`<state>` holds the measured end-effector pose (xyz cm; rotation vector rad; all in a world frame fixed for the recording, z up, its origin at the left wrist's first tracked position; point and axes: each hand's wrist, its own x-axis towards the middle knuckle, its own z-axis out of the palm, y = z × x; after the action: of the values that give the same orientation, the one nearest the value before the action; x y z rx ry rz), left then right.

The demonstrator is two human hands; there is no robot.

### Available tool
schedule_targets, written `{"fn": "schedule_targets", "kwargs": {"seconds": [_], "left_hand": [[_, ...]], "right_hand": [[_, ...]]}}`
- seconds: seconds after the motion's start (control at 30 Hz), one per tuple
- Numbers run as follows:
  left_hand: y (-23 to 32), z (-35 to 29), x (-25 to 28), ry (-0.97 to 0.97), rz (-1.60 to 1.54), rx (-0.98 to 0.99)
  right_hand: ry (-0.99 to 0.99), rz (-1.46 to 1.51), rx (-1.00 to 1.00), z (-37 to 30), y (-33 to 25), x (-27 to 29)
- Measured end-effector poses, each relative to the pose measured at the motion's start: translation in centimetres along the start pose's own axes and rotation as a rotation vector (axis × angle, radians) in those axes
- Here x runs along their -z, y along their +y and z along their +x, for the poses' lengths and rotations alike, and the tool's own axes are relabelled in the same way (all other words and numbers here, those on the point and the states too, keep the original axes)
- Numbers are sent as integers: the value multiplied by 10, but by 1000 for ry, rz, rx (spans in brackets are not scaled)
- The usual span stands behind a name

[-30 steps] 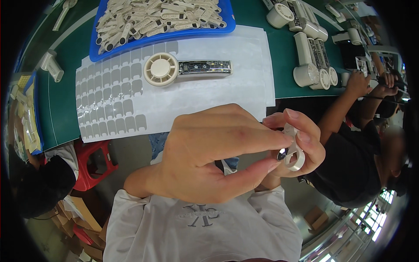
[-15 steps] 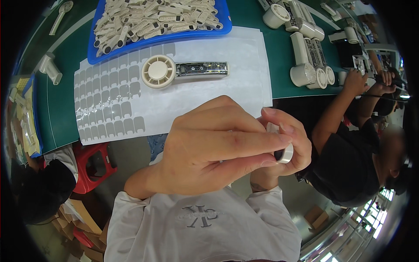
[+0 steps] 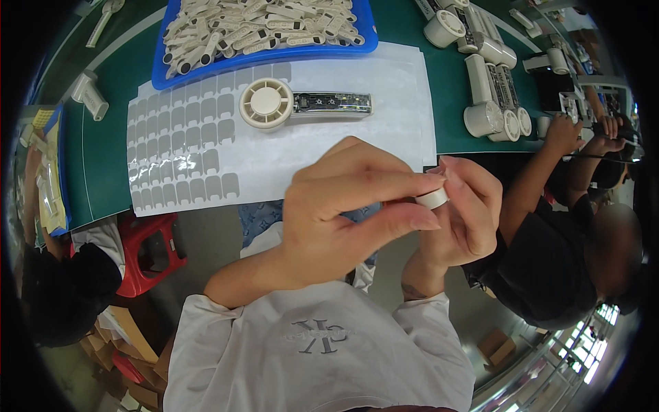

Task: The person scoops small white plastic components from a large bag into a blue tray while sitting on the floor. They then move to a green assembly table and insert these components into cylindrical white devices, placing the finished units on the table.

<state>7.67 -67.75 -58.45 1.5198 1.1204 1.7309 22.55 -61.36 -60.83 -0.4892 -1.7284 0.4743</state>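
In front of my chest, both hands meet around a small cream plastic piece with a rounded end (image 3: 432, 198); most of it is hidden by fingers. My left hand (image 3: 350, 206) has its index fingertip at the piece and its thumb stretched out just below. Curled around the piece from the other side are the fingers of my right hand (image 3: 470, 213). Beyond my hands, a handheld fan (image 3: 266, 103) lies on the white sheet (image 3: 329, 154), its round cream head to the left and its open handle showing a circuit board.
Grey stickers (image 3: 185, 137) in rows cover the sheet's left part. A blue tray (image 3: 274, 56) heaped with cream handle pieces stands behind it. More fans (image 3: 484, 118) lie at the right of the green table (image 3: 449, 82). A co-worker (image 3: 542, 254) sits at right, another person (image 3: 68, 288) at left.
My left thumb has lifted away from the piece's end and now sits lower. The piece has turned in my fingers and moved slightly up. The view has shifted a little.
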Motion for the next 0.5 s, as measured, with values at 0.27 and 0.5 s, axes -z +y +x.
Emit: {"fn": "schedule_targets", "kwargs": {"seconds": [0.27, 0.5], "left_hand": [[8, 1, 15, -70, 73, -110], [-2, 0, 31, -171, 71, -239]], "right_hand": [[-29, 94, 175, 14, -2, -9], [-374, 291, -55, 26, -7, 18]]}}
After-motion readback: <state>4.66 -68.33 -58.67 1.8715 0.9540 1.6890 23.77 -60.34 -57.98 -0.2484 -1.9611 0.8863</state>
